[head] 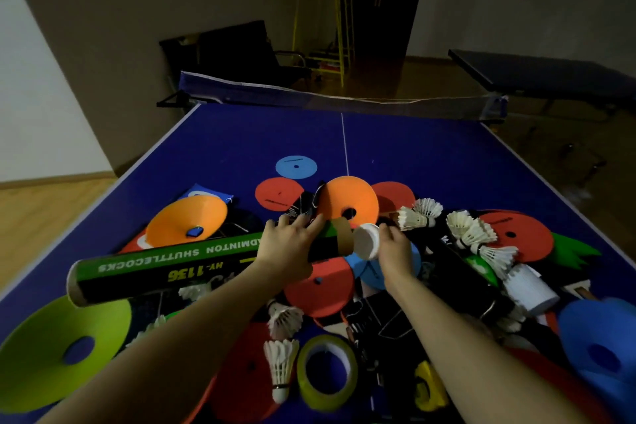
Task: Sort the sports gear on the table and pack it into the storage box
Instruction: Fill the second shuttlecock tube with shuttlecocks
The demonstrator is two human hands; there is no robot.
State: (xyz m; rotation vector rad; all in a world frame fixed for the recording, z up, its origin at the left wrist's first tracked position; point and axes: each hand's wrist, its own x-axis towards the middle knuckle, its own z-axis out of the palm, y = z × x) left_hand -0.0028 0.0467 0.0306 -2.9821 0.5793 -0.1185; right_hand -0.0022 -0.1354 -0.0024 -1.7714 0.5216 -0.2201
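Shuttlecock tube (192, 260) | left hand (289, 244) grips | right hand (395, 251) pinches white cap (366, 240) | tube's inside unseen

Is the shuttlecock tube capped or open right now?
Open: the right hand holds the white cap just off the shuttlecock tube, gripped by the left hand.

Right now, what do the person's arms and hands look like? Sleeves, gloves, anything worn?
Both forearms enter from the bottom edge and are bare as far as the frame shows: no sleeves in view. The left hand and right hand wear no gloves. No watch, bracelet or ring shows on the visible sides of the wrists and fingers. Dim light; fine detail like nails is hard to tell.
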